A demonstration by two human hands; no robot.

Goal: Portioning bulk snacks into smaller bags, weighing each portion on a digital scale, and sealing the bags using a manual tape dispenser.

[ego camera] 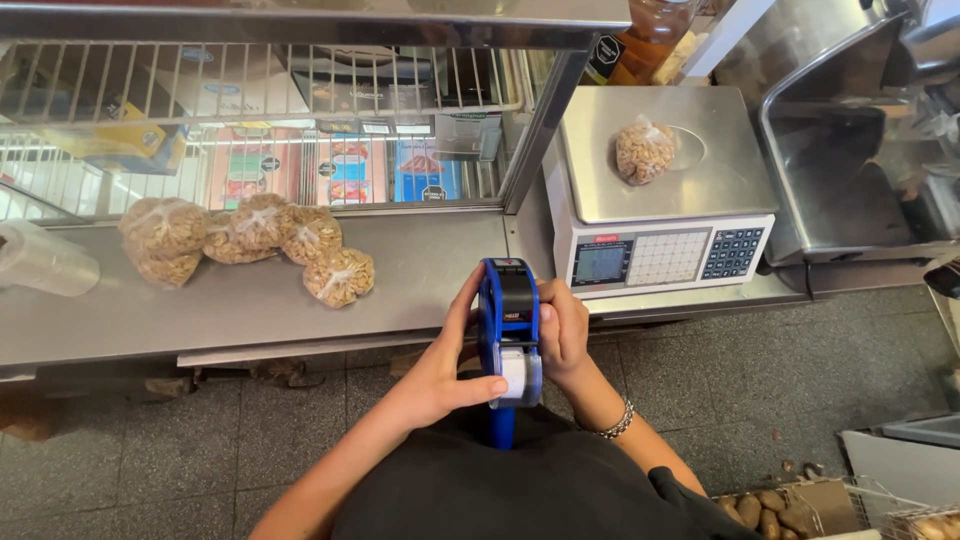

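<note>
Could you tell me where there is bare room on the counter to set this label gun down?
The counter lies bare between the nut bags and the scale; its near-left edge is also free. The far left is crowded by bags and a plastic roll. One bag occupies the scale's pan.

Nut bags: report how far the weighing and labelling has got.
Looks done: four tied nut bags lie on the steel counter, though no labels are readable. In hand: one bag sits on the scale while both the left hand and right hand hold the blue label gun. Left: that bag seemingly awaits its label.
</note>
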